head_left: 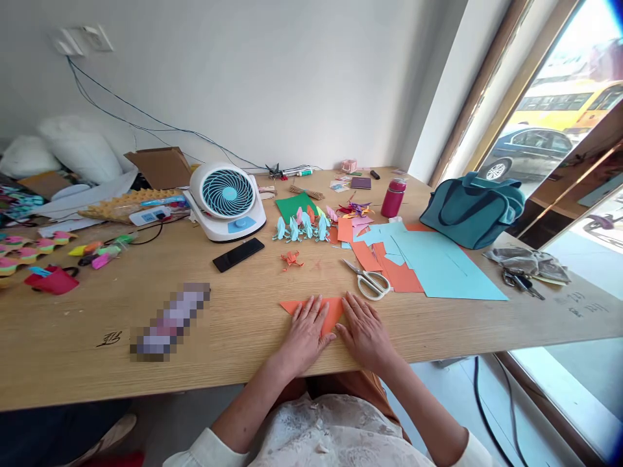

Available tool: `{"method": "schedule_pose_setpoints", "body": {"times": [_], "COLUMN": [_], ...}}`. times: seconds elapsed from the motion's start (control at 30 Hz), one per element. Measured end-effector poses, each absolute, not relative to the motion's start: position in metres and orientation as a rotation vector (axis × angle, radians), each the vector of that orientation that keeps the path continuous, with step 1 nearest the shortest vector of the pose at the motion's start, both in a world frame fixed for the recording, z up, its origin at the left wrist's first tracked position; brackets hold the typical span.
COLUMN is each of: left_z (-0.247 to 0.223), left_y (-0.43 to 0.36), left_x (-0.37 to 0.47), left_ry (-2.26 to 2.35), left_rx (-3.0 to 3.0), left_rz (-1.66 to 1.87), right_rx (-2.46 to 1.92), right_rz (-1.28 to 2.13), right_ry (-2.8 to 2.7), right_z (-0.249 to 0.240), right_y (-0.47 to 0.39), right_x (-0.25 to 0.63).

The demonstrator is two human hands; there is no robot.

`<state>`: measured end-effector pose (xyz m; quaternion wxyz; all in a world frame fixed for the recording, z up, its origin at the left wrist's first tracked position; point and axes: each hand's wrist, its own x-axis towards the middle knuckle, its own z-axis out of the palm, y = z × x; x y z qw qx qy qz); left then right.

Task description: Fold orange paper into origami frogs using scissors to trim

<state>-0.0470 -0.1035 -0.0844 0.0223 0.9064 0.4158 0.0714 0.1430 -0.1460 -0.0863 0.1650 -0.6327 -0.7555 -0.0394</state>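
An orange paper folded to a triangle [333, 316] lies flat near the table's front edge, its long side facing away from me. My left hand [305, 329] rests flat on its left part with fingers stretched out. On the right, my right hand [364, 327] lies palm down over the paper's right end, fingers extended; that corner is hidden beneath it. White-handled scissors [372, 284] lie just beyond my right hand. Farther forward sits a small folded orange figure [291, 260], with a row of light blue folded figures [306, 227] behind it.
Orange sheets [402, 275] and a large light blue sheet [450, 266] lie right of the scissors. A pink bottle [394, 198] and a teal bag [472, 211] stand behind. To the left are a black phone [238, 254], a white fan [226, 201] and a pixelated object [170, 322].
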Motion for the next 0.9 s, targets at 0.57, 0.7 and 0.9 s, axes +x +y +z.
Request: {"method": "schedule_pose_setpoints", "body": {"times": [0.57,0.7,0.9], "left_z": [-0.065,-0.068,-0.069], "left_y": [-0.11,-0.111,-0.114], "left_x": [-0.041,-0.041,-0.041], "left_ry": [1.301,1.304,1.315], "left_rx": [2.704,2.726,2.748], "left_rz": [0.077,0.136,0.131], "right_rx": [-1.628,-1.638,-1.689], "right_rz": [0.0,0.041,0.048], "right_ry": [-2.296,-2.32,-2.308], "right_z": [-0.074,-0.077,-0.08], "right_y": [-0.145,-0.14,-0.142], "right_x": [0.137,0.134,0.132]}}
